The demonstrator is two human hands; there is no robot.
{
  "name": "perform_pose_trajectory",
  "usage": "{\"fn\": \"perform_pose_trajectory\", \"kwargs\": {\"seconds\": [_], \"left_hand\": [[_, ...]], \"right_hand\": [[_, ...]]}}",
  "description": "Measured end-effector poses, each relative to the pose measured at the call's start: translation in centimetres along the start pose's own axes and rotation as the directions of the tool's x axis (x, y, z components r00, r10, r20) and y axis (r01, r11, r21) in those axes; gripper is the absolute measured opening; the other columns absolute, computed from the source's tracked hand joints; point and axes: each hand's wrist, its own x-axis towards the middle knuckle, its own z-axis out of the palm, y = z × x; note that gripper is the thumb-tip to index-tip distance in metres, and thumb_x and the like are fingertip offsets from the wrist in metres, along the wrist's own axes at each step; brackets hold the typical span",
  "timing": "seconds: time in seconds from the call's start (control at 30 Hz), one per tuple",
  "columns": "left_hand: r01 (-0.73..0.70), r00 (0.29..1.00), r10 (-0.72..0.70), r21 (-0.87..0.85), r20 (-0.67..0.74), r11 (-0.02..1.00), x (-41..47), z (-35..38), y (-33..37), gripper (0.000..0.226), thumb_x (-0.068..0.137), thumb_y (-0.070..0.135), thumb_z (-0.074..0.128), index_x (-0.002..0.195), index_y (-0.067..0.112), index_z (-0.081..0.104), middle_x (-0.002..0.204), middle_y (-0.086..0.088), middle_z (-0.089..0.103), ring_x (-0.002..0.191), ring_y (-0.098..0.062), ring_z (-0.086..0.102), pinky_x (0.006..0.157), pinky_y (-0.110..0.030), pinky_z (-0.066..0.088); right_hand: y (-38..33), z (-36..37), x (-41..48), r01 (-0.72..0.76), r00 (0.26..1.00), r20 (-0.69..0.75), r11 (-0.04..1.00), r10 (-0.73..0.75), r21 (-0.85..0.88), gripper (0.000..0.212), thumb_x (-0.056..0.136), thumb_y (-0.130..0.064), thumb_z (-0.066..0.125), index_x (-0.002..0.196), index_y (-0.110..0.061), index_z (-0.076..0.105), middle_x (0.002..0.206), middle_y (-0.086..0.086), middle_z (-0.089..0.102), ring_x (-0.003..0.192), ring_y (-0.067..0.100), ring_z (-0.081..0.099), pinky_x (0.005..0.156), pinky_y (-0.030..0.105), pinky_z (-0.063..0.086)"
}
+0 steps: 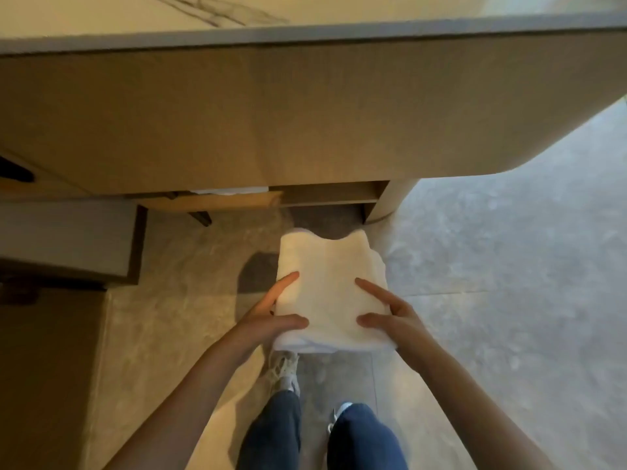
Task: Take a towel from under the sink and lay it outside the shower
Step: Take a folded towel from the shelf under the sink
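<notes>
My forearms [190,378] were bare. I wore dark blue jeans [274,432] and pale, off-white lace-up sneakers [283,369], slightly blurred.

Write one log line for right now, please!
towel: folded, off the floor | left hand: holds left edge | right hand: holds right edge | laid down: not yet

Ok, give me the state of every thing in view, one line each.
towel: folded, held off the floor.
left hand: grips the towel's left edge, thumb on top.
right hand: grips its right edge, thumb on top.
white cloth: lies under the vanity, mostly hidden.
</notes>
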Motion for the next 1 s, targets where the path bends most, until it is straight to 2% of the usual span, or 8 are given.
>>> {"fn": "perform_pose_trajectory", "kwargs": {"seconds": [0.1, 0.27, 0.43, 0.63, 0.73, 0.83, 0.9, 1.0], "left_hand": [[0.017, 1.000, -0.017, -0.035, 0.004, 0.999, -8.9, 2.2, 3.7, 0.081, 0.078, 0.015, 0.078, 0.138, 0.054, 0.039, 0.141, 0.003, 0.043, 0.121, -0.020, 0.049, 0.102, -0.045, 0.047], [-0.104, 0.995, 0.104, -0.064, -0.002, 0.993, -21.3, 4.5, 9.9, 0.083, 0.067, 0.028, 0.084, 0.129, 0.064, 0.044, 0.137, 0.013, 0.044, 0.117, -0.014, 0.052, 0.088, -0.031, 0.052], [-0.279, 0.960, 0.280, -0.042, 0.005, 0.959, -28.6, 5.6, 18.2, 0.096, 0.053, 0.036, 0.089, 0.136, 0.053, 0.044, 0.143, 0.008, 0.038, 0.124, -0.024, 0.050, 0.100, -0.049, 0.050], [-0.548, 0.831, 0.548, -0.030, 0.097, 0.836, -31.7, 3.4, 27.5, 0.085, 0.063, 0.025, 0.086, 0.134, 0.053, 0.048, 0.141, 0.007, 0.042, 0.114, -0.020, 0.062, 0.090, -0.042, 0.057], [-0.673, 0.739, 0.667, 0.087, 0.094, 0.734, -31.9, 2.0, 32.1, 0.094, 0.056, 0.036, 0.087, 0.137, 0.053, 0.043, 0.139, 0.018, 0.040, 0.115, -0.013, 0.058, 0.087, -0.039, 0.058], [-0.763, 0.640, 0.761, 0.198, 0.104, 0.615, -31.7, 0.6, 35.5, 0.091, 0.065, 0.037, 0.086, 0.139, 0.056, 0.038, 0.133, 0.037, 0.037, 0.113, 0.006, 0.052, 0.082, -0.026, 0.058], [-0.787, 0.587, 0.802, 0.308, 0.109, 0.534, -31.1, -0.2, 37.0, 0.090, 0.066, 0.044, 0.083, 0.140, 0.057, 0.034, 0.138, 0.035, 0.032, 0.115, 0.009, 0.047, 0.083, -0.026, 0.057], [-0.792, 0.581, 0.805, 0.311, 0.119, 0.525, -29.7, -1.0, 38.7, 0.088, 0.062, 0.049, 0.082, 0.137, 0.059, 0.036, 0.137, 0.032, 0.033, 0.115, 0.007, 0.047, 0.084, -0.028, 0.058]], "right_hand": [[-4.8, 0.6, -9.4, 0.003, 1.000, 0.016, 1.000, -0.003, -0.006, 0.057, 0.073, -0.006, 0.076, 0.115, -0.045, 0.070, 0.135, -0.006, 0.053, 0.120, 0.024, 0.051, 0.106, 0.048, 0.045], [-12.8, 1.2, -22.3, 0.065, 0.998, 0.004, 0.997, -0.065, -0.031, 0.063, 0.068, -0.005, 0.076, 0.114, -0.046, 0.070, 0.139, 0.000, 0.053, 0.120, 0.025, 0.054, 0.105, 0.042, 0.047], [-20.5, 1.5, -30.1, 0.216, 0.975, 0.058, 0.976, -0.214, -0.025, 0.067, 0.061, -0.012, 0.074, 0.119, -0.045, 0.067, 0.133, 0.005, 0.059, 0.117, 0.027, 0.059, 0.100, 0.041, 0.051], [-28.6, 2.5, -33.8, 0.389, 0.916, 0.074, 0.917, -0.395, 0.084, 0.063, 0.075, 0.007, 0.069, 0.121, -0.035, 0.069, 0.126, 0.009, 0.066, 0.113, 0.032, 0.063, 0.093, 0.045, 0.055], [-32.5, 3.5, -34.6, 0.517, 0.854, 0.006, 0.851, -0.520, 0.096, 0.066, 0.065, -0.001, 0.074, 0.120, -0.037, 0.069, 0.121, 0.000, 0.070, 0.108, 0.025, 0.066, 0.092, 0.045, 0.056], [-35.6, 4.4, -34.8, 0.611, 0.791, -0.070, 0.791, -0.608, 0.025, 0.064, 0.067, -0.010, 0.079, 0.119, -0.047, 0.067, 0.121, -0.017, 0.066, 0.110, 0.019, 0.062, 0.096, 0.042, 0.054], [-36.7, 4.7, -34.2, 0.635, 0.769, -0.099, 0.772, -0.631, 0.008, 0.061, 0.073, -0.014, 0.080, 0.117, -0.053, 0.065, 0.121, -0.024, 0.059, 0.114, 0.017, 0.056, 0.097, 0.041, 0.054], [-37.6, 4.9, -32.7, 0.656, 0.748, -0.130, 0.755, -0.650, -0.003, 0.060, 0.074, -0.016, 0.080, 0.117, -0.054, 0.064, 0.112, -0.032, 0.061, 0.113, 0.014, 0.055, 0.095, 0.038, 0.054]]}}
